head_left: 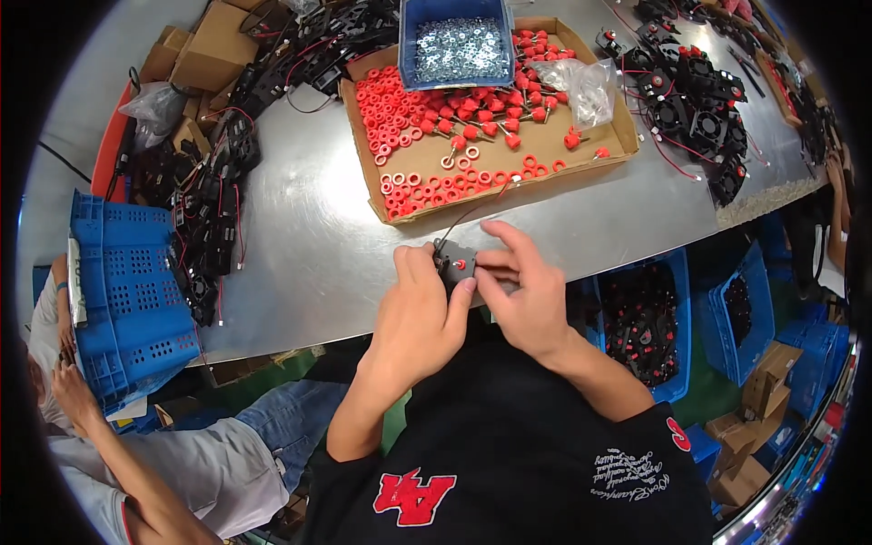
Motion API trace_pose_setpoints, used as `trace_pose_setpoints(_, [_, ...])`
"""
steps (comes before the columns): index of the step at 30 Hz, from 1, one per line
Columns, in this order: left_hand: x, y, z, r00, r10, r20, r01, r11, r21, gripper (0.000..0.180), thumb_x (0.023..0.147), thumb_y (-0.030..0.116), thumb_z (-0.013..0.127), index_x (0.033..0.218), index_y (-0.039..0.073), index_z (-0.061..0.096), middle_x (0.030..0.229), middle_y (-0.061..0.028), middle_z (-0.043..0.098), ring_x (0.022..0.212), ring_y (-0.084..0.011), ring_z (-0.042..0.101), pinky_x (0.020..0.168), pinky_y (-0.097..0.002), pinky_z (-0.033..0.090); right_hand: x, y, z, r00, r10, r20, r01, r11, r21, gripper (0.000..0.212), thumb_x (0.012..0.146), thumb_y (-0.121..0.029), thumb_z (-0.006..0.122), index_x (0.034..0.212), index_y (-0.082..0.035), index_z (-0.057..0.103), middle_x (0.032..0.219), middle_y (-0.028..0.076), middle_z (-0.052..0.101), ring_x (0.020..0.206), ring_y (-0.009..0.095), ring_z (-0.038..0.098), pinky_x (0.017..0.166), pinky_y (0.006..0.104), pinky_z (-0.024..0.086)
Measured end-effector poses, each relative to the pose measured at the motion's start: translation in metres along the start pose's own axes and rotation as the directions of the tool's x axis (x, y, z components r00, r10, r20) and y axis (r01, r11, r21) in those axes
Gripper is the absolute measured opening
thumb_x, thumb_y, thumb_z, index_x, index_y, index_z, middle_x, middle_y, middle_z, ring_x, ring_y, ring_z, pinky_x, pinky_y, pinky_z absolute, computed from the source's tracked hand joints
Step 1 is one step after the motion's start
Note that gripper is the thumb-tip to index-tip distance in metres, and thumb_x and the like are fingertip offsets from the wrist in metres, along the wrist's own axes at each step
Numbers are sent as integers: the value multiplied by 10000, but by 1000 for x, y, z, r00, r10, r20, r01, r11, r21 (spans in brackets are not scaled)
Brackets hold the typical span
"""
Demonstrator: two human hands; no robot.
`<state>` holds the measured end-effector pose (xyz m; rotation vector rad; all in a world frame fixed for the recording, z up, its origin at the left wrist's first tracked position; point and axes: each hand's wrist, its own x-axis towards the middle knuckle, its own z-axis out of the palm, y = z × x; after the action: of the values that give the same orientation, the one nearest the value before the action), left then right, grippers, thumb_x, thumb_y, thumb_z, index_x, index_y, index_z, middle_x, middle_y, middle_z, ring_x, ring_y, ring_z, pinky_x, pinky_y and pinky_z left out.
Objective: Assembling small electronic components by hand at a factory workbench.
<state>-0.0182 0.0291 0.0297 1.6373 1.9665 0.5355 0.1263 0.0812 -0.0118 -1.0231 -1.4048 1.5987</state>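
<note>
At the table's front edge my left hand (418, 313) is closed around a small black plastic fan part (460, 252) with a cable rising from it. A small red piece sits on the part's face, just above my left thumb tip. My right hand (531, 300) touches the part's right edge, thumb and fingers bent against it; whether they pinch anything else is hidden. Just beyond both hands is a shallow cardboard tray (536, 189) of red rings (386, 104) and red knobs with metal stems (463, 113). A blue bin (409, 41) of small metal nuts rests in its far side.
Black fan parts with wires lie piled at left (213, 209) and right (695, 109) on the metal table (300, 227). A blue crate (136, 291) stands at left beside a co-worker's arm (127, 463). Blue bins (677, 363) of black parts sit below the table at right.
</note>
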Motion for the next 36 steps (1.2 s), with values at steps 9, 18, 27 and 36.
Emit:
trace_pose_setpoints(9, [-3,-2,1,1000,-2,2,1,988,153,510,928,236,615,1208,-130,396,1088,-294,464,793,-478,621,662,-520,524,38,-24,-28,786,-599,152,521,510,-684,229,802,-8,707,1029,-44,705,909,105,697,792,296,647,690,397,519])
trace_pose_setpoints(18, [-1,-7,-6,997,-67,43,66,998,12,461,899,280,661,1084,-55,402,988,-279,544,758,-481,618,662,-544,510,161,-42,-37,769,-196,608,637,318,-703,164,823,-145,703,955,-48,714,861,113,647,849,306,638,765,425,507])
trace_pose_setpoints(27, [4,-11,-11,996,-81,48,84,994,-65,468,872,276,694,1061,-32,397,936,-266,584,757,-483,621,657,-542,505,170,-57,-29,780,69,622,477,578,-662,140,754,-113,701,835,-4,669,681,85,645,597,179,617,591,325,484])
trace_pose_setpoints(36, [1,-16,-6,999,-44,2,44,998,-37,468,868,260,700,1069,-36,398,971,-259,562,754,-466,632,624,-531,512,90,-78,-16,722,358,592,36,835,-550,139,797,-102,743,823,22,686,684,9,647,649,47,589,589,222,474])
